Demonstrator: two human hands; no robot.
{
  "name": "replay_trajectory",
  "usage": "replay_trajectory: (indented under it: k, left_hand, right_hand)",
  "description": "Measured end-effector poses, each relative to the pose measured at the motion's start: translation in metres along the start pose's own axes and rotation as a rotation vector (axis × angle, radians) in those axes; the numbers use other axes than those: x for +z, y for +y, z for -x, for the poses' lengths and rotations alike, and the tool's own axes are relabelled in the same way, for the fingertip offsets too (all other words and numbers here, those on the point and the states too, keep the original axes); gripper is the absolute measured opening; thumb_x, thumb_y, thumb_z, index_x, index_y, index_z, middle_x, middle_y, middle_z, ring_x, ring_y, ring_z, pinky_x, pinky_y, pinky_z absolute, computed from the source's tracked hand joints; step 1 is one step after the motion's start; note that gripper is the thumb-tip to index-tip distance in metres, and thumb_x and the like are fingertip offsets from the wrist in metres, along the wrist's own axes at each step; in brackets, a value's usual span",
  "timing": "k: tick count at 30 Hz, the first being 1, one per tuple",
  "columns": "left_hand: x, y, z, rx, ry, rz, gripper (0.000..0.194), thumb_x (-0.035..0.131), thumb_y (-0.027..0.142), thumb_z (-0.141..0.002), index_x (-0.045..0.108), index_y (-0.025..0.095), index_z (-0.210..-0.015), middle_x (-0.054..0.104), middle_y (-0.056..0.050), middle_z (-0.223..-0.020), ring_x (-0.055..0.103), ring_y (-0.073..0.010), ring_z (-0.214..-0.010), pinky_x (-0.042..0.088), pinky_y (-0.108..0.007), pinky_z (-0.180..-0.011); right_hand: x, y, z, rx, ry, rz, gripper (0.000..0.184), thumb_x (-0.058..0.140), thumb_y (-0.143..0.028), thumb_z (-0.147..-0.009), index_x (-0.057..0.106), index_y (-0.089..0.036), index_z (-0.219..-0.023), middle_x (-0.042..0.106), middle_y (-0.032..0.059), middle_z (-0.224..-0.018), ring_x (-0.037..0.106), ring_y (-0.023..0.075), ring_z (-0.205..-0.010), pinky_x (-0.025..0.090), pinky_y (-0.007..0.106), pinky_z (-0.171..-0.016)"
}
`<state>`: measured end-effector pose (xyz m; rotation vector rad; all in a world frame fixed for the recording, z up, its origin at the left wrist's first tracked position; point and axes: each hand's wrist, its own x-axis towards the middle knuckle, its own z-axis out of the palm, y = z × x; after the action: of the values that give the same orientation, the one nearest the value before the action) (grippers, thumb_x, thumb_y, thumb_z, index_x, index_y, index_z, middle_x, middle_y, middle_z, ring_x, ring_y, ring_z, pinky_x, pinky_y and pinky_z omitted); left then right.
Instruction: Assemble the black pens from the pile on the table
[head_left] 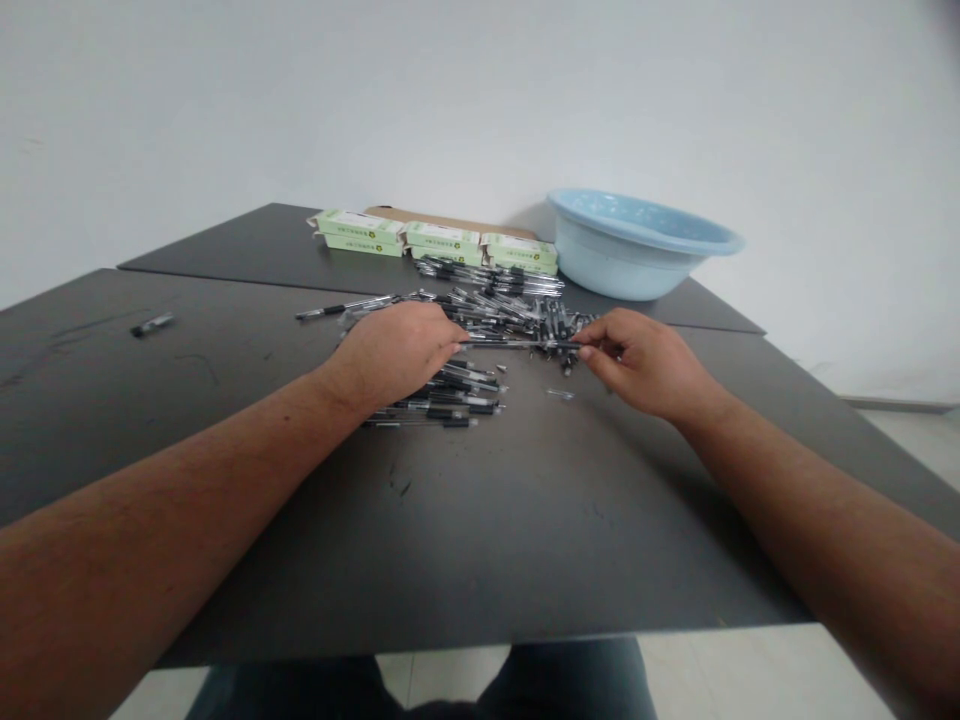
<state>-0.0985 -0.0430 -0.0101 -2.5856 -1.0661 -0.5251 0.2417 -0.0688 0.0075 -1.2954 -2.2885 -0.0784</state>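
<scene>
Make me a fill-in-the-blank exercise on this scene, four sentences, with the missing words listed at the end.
1. The left hand and the right hand hold a pen between them, one at each ____.
2. The basin is light ____ in colour.
3. The green-and-white boxes stand in ____ side-by-side stacks.
4. In the picture, the basin stands to the ____ of those stacks.

Missing words: end; blue; three; right.

Part of the heap of slim black-and-clear plastic pens (496, 306) is covered by the bare left hand (403, 350). The small print on the pale green cardboard boxes (442, 238) cannot be read. The floor of the round light-blue plastic basin (622, 262) is concealed. Both bare forearms (217, 475) are cut by the frame.
</scene>
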Motion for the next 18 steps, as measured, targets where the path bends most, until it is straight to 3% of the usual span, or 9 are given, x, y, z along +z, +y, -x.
replay_trajectory:
  k: [18]
  left_hand:
    - [0.0025, -0.0012, 0.0006, 0.028, 0.018, -0.036, 0.037, 0.047, 0.032, -0.107, 0.080, 0.018, -0.117, 0.079, -0.009, -0.106, 0.071, -0.0257, -0.103, 0.055, -0.038, -0.094]
  right_hand:
    - [0.0026, 0.0021, -0.0007, -0.076, 0.035, 0.010, 0.016, 0.064, -0.026, -0.092, 0.076, -0.021, -0.101, 0.074, 0.0057, -0.089, 0.067, 0.0206, -0.074, 0.051, 0.034, -0.071]
